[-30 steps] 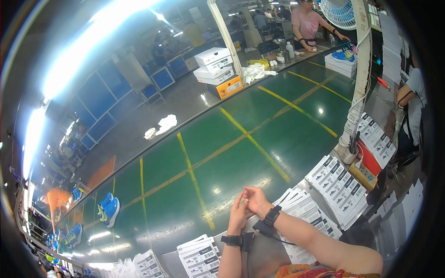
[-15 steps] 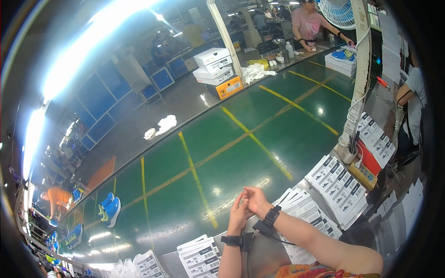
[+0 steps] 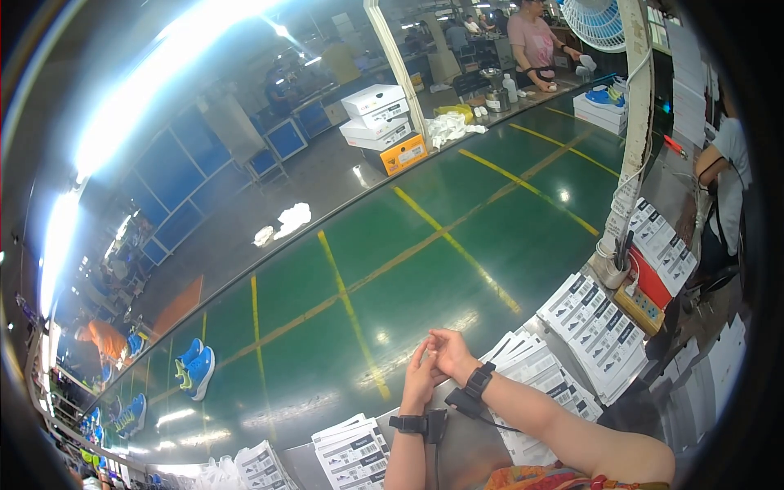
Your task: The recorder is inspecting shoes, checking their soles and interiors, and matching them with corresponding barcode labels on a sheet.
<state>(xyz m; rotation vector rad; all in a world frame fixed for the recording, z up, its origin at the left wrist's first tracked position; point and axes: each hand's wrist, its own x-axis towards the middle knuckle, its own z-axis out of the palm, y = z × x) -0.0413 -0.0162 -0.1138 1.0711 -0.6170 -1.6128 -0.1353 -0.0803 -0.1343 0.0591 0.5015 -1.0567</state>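
Note:
My left hand (image 3: 420, 377) and my right hand (image 3: 452, 356) rest against each other over the near edge of the green conveyor belt (image 3: 392, 302). Both have loosely stretched fingers, and I see nothing held in either. Black straps with small dark modules and cables go round both wrists. Stacks of printed label sheets lie beside my arms: one stack (image 3: 353, 457) left of my left forearm, another (image 3: 539, 384) partly behind my right forearm. Further left on the belt stands a pair of blue sneakers (image 3: 198, 374) with yellow-green trim.
More label sheets (image 3: 592, 335) lie at right, by a pen cup (image 3: 611, 269) and a power strip (image 3: 639, 309) beside a white post (image 3: 629, 163). Across the belt are stacked shoeboxes (image 3: 376, 114). Far right, sneakers (image 3: 604, 98) sit on a box near a person in pink (image 3: 535, 41).
The belt's yellow lines and the blue sneakers have shifted slightly right. Across the belt, the person in pink has drawn an arm back and now holds up a whitish thing. My hands have stayed put.

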